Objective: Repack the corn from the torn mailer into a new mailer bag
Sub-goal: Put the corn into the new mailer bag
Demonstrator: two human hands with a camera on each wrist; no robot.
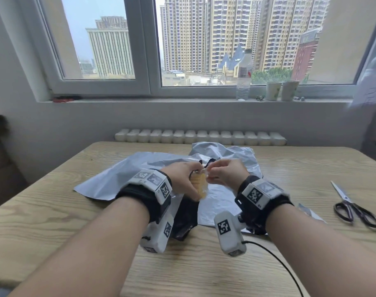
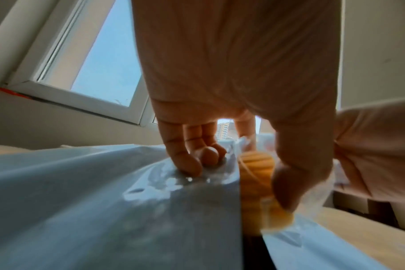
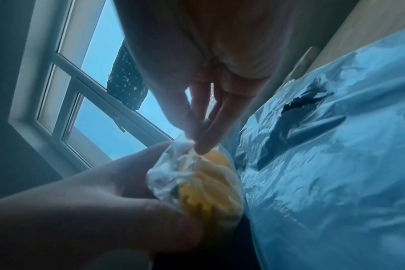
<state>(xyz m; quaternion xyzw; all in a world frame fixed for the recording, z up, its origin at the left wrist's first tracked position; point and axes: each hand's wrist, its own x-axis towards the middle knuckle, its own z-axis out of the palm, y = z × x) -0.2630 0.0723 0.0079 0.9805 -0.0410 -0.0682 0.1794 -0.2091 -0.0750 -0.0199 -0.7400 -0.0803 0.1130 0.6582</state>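
On the left of the pale wooden desk [image 1: 54, 211] lies a flat, smooth silver-grey plastic mailer [image 1: 118, 179], probably the new one. Over its near edge the left hand [image 1: 182, 181] curls round the yellow cob of corn in its clear plastic wrap [image 1: 200, 185], thumb on one side, fingers on the other, the cob raised just above the bags. Just beside it, the right hand [image 1: 225, 174] pinches the loose twisted end of that clear wrap between thumb and fingertips [image 3: 201, 148]. Behind and right sits the crumpled silver mailer with a ragged dark tear [image 3: 298, 102]. Far right, steel scissors with black handles [image 1: 352, 209] rest on the desk, well apart.

The cob looks firm and fairly light, but its film is likely slick and thin, so the sound grip is round the cob's middle; the pinched wrap end could stretch or slip. The mailers are limp and will need an edge held open
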